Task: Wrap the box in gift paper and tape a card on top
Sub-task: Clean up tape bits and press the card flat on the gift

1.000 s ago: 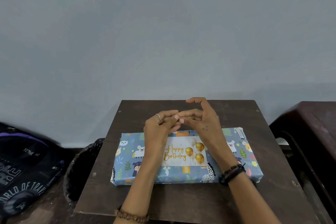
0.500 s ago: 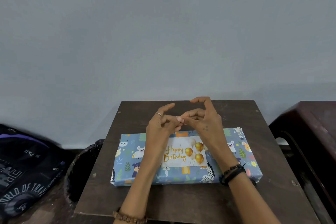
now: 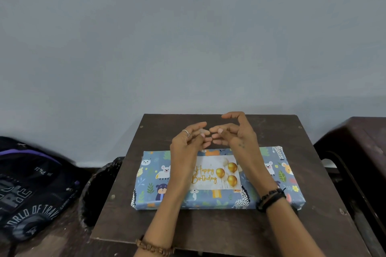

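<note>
The box (image 3: 277, 175), wrapped in blue animal-print gift paper, lies flat on the dark wooden table (image 3: 208, 227). A white "Happy Birthday" card (image 3: 217, 173) with gold balloons lies on the middle of its top. Both hands hover above the box's far edge, fingertips facing each other. My left hand (image 3: 188, 146) pinches what looks like a small clear piece of tape (image 3: 201, 131), blurred, at its fingertips. My right hand (image 3: 236, 133) is loosely curled beside it, its fingertips a small gap from the left ones.
A dark backpack (image 3: 31, 190) lies at the left. A black-lined bin (image 3: 98, 190) stands against the table's left side. A dark brown piece of furniture (image 3: 355, 144) stands at the right. A plain grey wall rises behind the table.
The fingertips, touching before, have drawn slightly apart. Both hands stay over the far edge of the box. Box and card have not moved.
</note>
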Demonstrator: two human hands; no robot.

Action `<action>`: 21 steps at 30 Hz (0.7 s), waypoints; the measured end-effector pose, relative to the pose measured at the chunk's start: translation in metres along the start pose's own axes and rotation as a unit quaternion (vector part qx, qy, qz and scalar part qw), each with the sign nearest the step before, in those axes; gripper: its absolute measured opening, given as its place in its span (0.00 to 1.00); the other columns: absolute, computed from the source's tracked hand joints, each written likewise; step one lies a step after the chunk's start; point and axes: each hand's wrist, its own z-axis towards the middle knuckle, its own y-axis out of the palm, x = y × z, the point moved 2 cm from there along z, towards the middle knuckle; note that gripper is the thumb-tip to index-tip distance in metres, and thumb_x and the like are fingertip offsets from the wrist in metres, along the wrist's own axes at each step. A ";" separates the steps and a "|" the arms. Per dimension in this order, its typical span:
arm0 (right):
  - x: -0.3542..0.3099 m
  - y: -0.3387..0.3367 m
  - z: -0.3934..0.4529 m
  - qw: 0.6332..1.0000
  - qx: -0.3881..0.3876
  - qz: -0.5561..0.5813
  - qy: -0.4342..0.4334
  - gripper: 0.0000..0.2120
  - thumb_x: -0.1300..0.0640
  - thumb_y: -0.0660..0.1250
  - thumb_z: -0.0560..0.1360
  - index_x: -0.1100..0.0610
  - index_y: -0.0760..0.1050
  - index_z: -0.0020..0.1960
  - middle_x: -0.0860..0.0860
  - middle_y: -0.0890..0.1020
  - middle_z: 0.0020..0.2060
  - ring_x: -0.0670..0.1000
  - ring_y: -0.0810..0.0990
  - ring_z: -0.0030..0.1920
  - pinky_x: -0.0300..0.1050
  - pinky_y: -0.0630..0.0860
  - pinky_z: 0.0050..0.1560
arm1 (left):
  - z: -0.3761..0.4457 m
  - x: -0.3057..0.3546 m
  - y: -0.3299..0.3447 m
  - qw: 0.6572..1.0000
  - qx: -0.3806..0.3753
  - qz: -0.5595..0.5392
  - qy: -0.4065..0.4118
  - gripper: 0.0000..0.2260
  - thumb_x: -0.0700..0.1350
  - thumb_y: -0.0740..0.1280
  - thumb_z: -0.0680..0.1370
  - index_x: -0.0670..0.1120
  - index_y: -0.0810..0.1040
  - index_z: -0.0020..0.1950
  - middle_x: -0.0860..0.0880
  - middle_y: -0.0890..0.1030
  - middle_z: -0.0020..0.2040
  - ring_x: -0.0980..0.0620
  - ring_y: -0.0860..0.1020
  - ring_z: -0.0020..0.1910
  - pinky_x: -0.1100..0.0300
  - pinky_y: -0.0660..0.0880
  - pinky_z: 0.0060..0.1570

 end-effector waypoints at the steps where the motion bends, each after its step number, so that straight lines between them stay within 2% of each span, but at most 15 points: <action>1: 0.000 0.001 0.000 1.000 0.000 -0.014 -0.004 0.13 0.70 0.61 0.77 0.53 0.70 0.53 0.55 0.84 0.40 0.52 0.84 0.40 0.43 0.81 0.44 | 0.000 0.000 0.000 1.000 0.002 0.004 0.006 0.11 0.33 0.61 0.78 0.43 0.79 0.56 0.42 0.82 0.46 0.53 0.82 0.42 0.66 0.78 0.42; 4: 0.000 0.003 -0.001 0.998 0.004 -0.055 -0.019 0.11 0.70 0.61 0.76 0.57 0.73 0.53 0.55 0.84 0.40 0.50 0.84 0.39 0.41 0.81 0.42 | -0.001 0.001 0.000 1.000 0.011 0.001 0.019 0.11 0.34 0.58 0.79 0.43 0.76 0.57 0.42 0.82 0.45 0.50 0.83 0.43 0.64 0.78 0.42; 7: -0.002 0.009 -0.002 0.997 0.009 -0.066 -0.025 0.12 0.71 0.61 0.76 0.56 0.75 0.51 0.54 0.84 0.39 0.49 0.83 0.38 0.39 0.80 0.41 | 0.000 0.001 -0.002 0.999 0.023 -0.005 0.027 0.08 0.35 0.59 0.80 0.42 0.75 0.55 0.42 0.82 0.42 0.48 0.83 0.42 0.62 0.79 0.41; 11: -0.007 0.020 -0.005 0.998 0.019 -0.054 -0.036 0.11 0.69 0.62 0.76 0.56 0.77 0.48 0.53 0.83 0.37 0.49 0.83 0.36 0.36 0.79 0.37 | -0.001 0.002 -0.003 0.999 0.029 -0.008 0.030 0.06 0.39 0.61 0.80 0.40 0.76 0.53 0.42 0.82 0.39 0.49 0.81 0.38 0.60 0.79 0.40; 14: -0.012 0.029 -0.006 0.998 0.022 -0.045 -0.049 0.09 0.67 0.62 0.77 0.55 0.78 0.48 0.52 0.83 0.35 0.49 0.82 0.34 0.36 0.79 0.35 | -0.002 0.002 -0.003 0.999 0.034 -0.005 0.026 0.06 0.42 0.59 0.81 0.42 0.74 0.49 0.45 0.77 0.38 0.52 0.77 0.37 0.60 0.77 0.38; 16: -0.014 0.036 -0.007 0.998 0.023 -0.044 -0.048 0.08 0.65 0.62 0.77 0.55 0.78 0.47 0.51 0.81 0.33 0.48 0.80 0.32 0.37 0.79 0.33 | -0.001 0.002 -0.004 0.999 0.042 -0.011 0.007 0.08 0.44 0.57 0.82 0.44 0.70 0.44 0.45 0.72 0.36 0.50 0.72 0.37 0.57 0.73 0.36; 18: -0.017 0.048 -0.007 0.998 0.023 -0.039 -0.041 0.08 0.63 0.64 0.77 0.52 0.79 0.46 0.51 0.82 0.33 0.48 0.79 0.32 0.38 0.79 0.33 | 0.000 0.006 -0.006 0.998 0.061 -0.016 -0.013 0.11 0.45 0.56 0.82 0.44 0.67 0.40 0.46 0.67 0.34 0.51 0.68 0.34 0.59 0.69 0.32; 21: -0.021 0.069 -0.008 0.997 0.013 -0.049 -0.052 0.08 0.62 0.66 0.76 0.50 0.80 0.46 0.48 0.83 0.37 0.47 0.81 0.37 0.38 0.79 0.39 | -0.004 0.018 -0.024 0.996 0.094 0.003 -0.001 0.16 0.46 0.55 0.83 0.38 0.69 0.39 0.45 0.67 0.32 0.50 0.66 0.32 0.64 0.66 0.28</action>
